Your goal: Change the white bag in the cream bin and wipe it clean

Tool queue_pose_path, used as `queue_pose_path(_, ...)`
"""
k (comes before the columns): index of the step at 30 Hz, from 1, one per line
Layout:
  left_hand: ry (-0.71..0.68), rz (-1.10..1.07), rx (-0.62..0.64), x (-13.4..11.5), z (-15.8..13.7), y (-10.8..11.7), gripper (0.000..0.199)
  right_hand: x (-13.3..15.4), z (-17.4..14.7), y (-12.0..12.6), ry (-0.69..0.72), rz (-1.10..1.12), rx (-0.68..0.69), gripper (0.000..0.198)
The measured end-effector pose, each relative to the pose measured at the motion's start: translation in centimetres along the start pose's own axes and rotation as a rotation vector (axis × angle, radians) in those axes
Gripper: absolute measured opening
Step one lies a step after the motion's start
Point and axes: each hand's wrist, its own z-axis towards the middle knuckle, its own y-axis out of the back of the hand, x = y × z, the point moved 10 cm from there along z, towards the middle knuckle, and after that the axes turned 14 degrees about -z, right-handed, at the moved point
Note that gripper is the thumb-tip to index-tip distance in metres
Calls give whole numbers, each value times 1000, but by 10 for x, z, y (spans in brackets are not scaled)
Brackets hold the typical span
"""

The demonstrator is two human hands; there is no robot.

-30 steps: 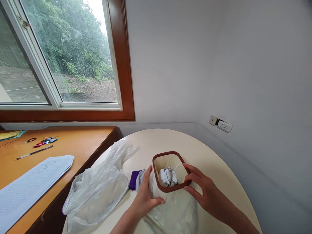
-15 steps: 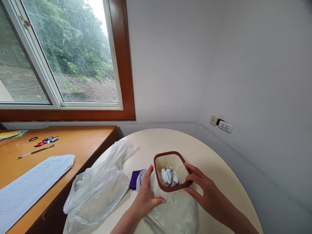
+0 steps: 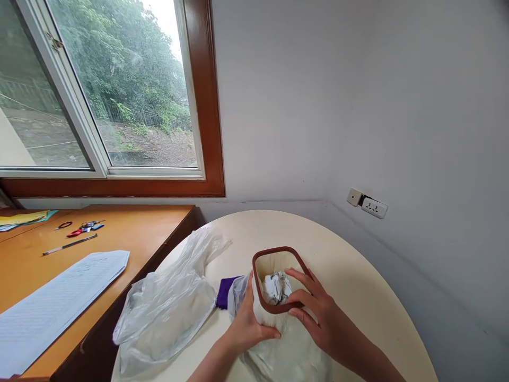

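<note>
A small trash bin (image 3: 258, 318) with a brown rim ring stands on the round table, a pale plastic bag clamped under its rim. Crumpled white paper (image 3: 277, 287) lies inside. My left hand (image 3: 247, 326) is wrapped around the bin's lower left side, its far fingers hidden behind the wall. My right hand (image 3: 316, 307) grips the near right part of the rim, the thumb outside and the fingers bent over the opening. Loose bag plastic (image 3: 288, 355) spreads below the bin, towards me. A purple item (image 3: 226, 293) partly shows left of my left hand.
A translucent plastic bag (image 3: 170, 302) lies crumpled on the left of the cream table (image 3: 262, 225). The wooden desk (image 3: 151, 225) beside it carries written papers (image 3: 67, 297), a pen (image 3: 69, 245) and keys (image 3: 89, 227). A wall socket (image 3: 374, 207) is at right.
My right hand has shifted left along the rim, its fingers now reaching over the opening. My left hand sits closer against the bin's side. The view has turned slightly left.
</note>
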Motion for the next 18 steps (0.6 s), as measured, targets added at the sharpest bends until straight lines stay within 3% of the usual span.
queue_pose_path(4,37,-23,10,4,-2,-1,131,4,-3,-1,15,31,-22,14)
queue_pose_path(12,-42,0,-24,-3,-6,-1,117,6,-1,-1,22,109,-10,11)
queue_pose_path(18,-47,46,-53,1,-9,3,117,12,0,3,58,121,-18,11)
